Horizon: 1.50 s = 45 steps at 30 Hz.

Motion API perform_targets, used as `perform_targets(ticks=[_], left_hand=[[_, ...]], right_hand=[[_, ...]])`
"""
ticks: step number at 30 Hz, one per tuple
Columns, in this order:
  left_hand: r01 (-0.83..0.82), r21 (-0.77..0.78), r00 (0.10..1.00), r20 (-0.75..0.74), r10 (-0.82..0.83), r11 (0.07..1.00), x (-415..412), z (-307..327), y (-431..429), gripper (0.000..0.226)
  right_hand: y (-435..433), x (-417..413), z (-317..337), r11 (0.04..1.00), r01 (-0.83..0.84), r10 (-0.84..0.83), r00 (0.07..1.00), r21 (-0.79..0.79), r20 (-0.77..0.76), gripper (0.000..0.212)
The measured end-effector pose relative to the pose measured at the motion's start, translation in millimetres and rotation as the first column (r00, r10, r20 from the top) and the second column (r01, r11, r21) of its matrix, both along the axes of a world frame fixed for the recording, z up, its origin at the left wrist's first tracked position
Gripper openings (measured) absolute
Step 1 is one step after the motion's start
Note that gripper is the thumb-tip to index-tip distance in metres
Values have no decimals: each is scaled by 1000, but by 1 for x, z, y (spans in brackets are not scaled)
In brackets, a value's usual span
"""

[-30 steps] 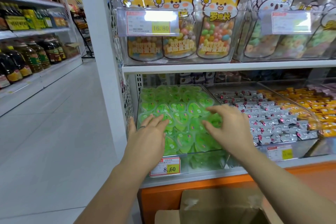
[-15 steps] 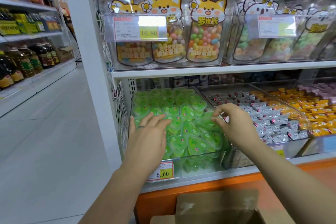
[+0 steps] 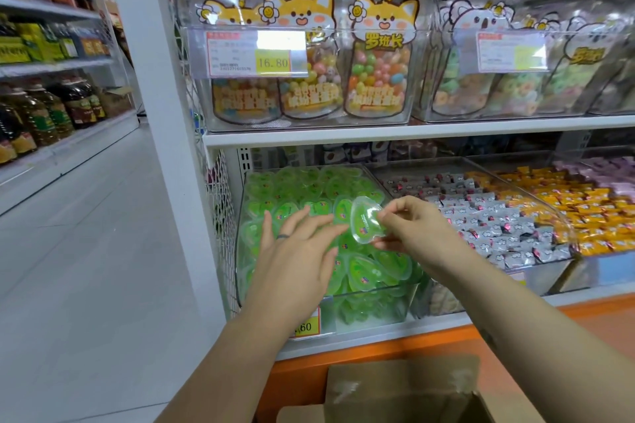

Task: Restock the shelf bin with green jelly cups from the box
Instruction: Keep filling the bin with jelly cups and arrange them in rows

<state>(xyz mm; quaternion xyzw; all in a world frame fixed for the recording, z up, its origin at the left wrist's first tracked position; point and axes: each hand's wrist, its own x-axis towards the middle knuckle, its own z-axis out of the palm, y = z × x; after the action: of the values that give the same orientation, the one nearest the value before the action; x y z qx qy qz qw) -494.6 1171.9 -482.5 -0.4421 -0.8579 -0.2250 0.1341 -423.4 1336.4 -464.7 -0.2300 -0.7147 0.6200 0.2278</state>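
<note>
A clear shelf bin [image 3: 369, 311] on the lower shelf is heaped with several green heart-shaped jelly cups [image 3: 374, 269]. My right hand [image 3: 417, 228] pinches one green jelly cup [image 3: 366, 220] by its rim and holds it tilted above the pile. My left hand [image 3: 297, 256] hovers over the left part of the pile with straight, spread fingers and a ring on one finger; I cannot tell whether it touches the cups. The cardboard box [image 3: 405, 391] stands below with its flaps open, its inside out of sight.
Right of the green bin sit bins of silver-wrapped candies [image 3: 481, 220] and orange-wrapped candies [image 3: 577, 206]. The upper shelf [image 3: 412, 136] carries clear bins of candy bags. A white post [image 3: 161, 134] stands left of the shelf, with an aisle floor and oil bottles [image 3: 44, 110] beyond.
My right hand has picked one jelly cup off the pile and lifted it. My left hand has stayed spread over the left of the bin. The camera has moved closer to the shelf.
</note>
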Motion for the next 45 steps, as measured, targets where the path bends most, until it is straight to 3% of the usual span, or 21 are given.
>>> perform_targets(ticks=[5,12,17,23,30,40,45], left_hand=[[-73,-188,997,-2,74,979,-8,-12,1,46],[-78,-209,997,1,80,975,-9,-15,0,49],[-76,-210,997,2,78,975,-8,-15,0,49],[-82,-225,996,-2,84,971,-8,-16,0,49],[-83,-229,997,-17,81,970,-9,-16,0,50],[-111,-223,993,-50,103,968,-7,-18,5,52],[-112,-196,993,-61,101,974,-3,-19,3,51]], right_hand=[[-3,-15,-9,999,18,-24,992,50,121,11],[-1,-19,-22,996,-30,17,991,88,136,27],[-1,-17,-24,998,15,-9,996,-67,86,29],[0,-29,-21,998,21,-29,989,58,148,32],[4,-19,-23,998,1,-11,987,64,157,30],[0,-20,-26,982,-2,-31,985,190,171,31],[0,-11,-22,952,-27,-36,979,305,199,31]])
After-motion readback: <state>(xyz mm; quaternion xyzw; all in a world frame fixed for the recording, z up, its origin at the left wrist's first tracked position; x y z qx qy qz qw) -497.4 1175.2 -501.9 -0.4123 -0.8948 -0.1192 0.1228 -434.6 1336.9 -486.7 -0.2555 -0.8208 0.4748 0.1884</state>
